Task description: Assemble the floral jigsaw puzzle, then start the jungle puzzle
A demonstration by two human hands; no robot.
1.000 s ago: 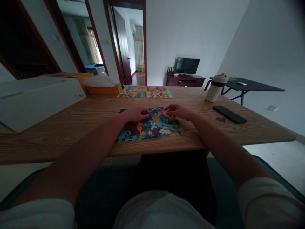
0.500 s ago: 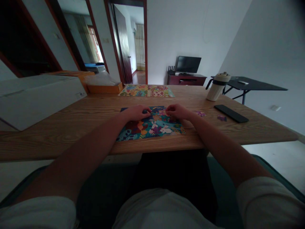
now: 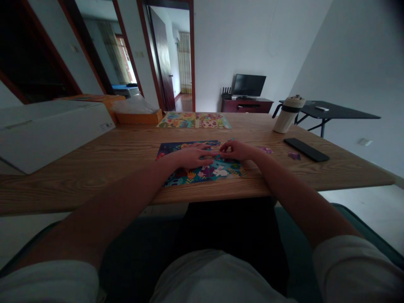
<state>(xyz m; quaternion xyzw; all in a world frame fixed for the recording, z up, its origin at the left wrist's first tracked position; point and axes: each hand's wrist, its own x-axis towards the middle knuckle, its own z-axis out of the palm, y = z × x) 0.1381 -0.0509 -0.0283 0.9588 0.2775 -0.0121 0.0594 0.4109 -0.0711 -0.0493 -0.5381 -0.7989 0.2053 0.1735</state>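
A colourful jigsaw puzzle [image 3: 189, 178] with white rabbits and flowers on a dark blue and teal ground lies near the table's front edge. My left hand [image 3: 196, 156] rests on it, palm down, with its fingers stretched out to the right and apart; it covers the middle of the picture. Over the puzzle's right part, my right hand [image 3: 236, 150] has thumb and fingers closed together, the tips close to the left fingertips. Whatever they pinch is too small to tell. Loose purple and pink puzzle pieces [image 3: 294, 155] lie right of that hand.
A black flat slab [image 3: 306, 150] and a cream flask [image 3: 285, 118] stand on the right of the wooden table [image 3: 126, 143]. Farther back lies a bright picture sheet [image 3: 195, 120]. At left are a white box [image 3: 53, 130] and an orange tray [image 3: 139, 117].
My left hand has moved right and slightly down across the puzzle, its fingers opening from a curl to lie flat. My right hand stays at almost the same place, still closed.
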